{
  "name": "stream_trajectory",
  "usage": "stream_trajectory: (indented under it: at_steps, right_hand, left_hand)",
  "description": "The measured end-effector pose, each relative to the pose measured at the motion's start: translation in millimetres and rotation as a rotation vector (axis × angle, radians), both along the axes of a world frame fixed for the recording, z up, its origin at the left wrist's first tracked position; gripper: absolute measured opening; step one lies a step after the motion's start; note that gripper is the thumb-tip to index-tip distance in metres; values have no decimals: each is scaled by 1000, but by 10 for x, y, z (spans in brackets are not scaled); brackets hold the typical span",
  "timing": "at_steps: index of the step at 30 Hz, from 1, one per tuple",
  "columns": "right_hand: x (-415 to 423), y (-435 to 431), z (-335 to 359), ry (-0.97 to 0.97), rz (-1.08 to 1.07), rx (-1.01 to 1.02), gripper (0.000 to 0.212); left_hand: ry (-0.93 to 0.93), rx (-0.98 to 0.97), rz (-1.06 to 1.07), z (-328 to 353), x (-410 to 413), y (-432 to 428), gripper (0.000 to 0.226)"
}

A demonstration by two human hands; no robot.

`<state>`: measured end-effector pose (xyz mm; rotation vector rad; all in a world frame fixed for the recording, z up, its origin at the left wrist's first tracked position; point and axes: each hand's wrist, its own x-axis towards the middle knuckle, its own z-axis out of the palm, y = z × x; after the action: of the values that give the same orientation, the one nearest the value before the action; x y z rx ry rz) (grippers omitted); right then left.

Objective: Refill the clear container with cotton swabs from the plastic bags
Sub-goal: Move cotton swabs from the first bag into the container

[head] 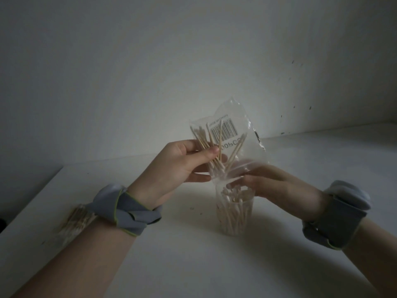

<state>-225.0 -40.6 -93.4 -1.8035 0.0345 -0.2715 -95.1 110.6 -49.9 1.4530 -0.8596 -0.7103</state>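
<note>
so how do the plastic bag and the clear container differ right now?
1. The plastic bag is held in the air by the left hand, mouth down; the clear container stands upright on the table.
2. The bag is crinkled film with a barcode; the container is a plain smooth cup.
3. The bag holds few cotton swabs, lying askew; the container is packed.
Shared: both are see-through.

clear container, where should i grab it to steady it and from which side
Probably wrap the lower wall of the clear container from the near right side. It stands upright and round, so fingers can curl around it. Its rim sits under the mouth of the plastic bag and the right hand, and swabs poke out the top, so coming from above looks blocked.
</note>
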Motion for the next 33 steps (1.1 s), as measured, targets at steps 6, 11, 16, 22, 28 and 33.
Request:
stream_trajectory:
  at_steps: [6,11,16,22,28,33]
  right_hand:
    - [49,100,-46,-80,16,44,22]
    - [64,91,-38,-159,-106,44,21]
    - [33,84,12,-226,-222,54,20]
    - [42,157,13,-283,-326,52,16]
    - [41,179,37,-344,-271,85,15]
    - [62,184,18,-326,-351,81,12]
  left_hand:
    - [50,29,-50,-32,1,-6,14]
    - [61,25,-35,-33,20,-10,16]
    - [66,20,-2,-48,9,-26,15]
    - [40,23,-6,-54,-39,-40,15]
    - [81,8,-1,-48,-60,-44,14]
    - [39,23,-21,-53,-86,-48,13]
